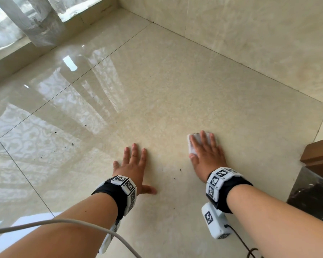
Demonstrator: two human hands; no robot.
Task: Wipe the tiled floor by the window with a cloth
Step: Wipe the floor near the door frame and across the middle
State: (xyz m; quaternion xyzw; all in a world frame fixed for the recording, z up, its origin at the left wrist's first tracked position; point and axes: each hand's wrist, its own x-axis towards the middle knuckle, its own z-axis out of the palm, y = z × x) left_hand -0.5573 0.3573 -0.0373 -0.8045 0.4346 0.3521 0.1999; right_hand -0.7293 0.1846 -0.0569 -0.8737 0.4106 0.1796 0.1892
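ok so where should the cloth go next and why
Probably slide the right hand, pressing flat on the white cloth, back and left toward the dark specks on the tiled floor between the hands. They look like the nearest dirt, and the left hand just rests flat beside them.

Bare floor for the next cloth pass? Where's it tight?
Free: the tile beyond the cloth up to the wall; glossy tiles left of the left hand toward the curtain. Tight: right of the right hand, by the wooden furniture.

Cloth point(191, 148) mostly hidden under right hand point(207, 155), curtain point(41, 25) cut off at top edge
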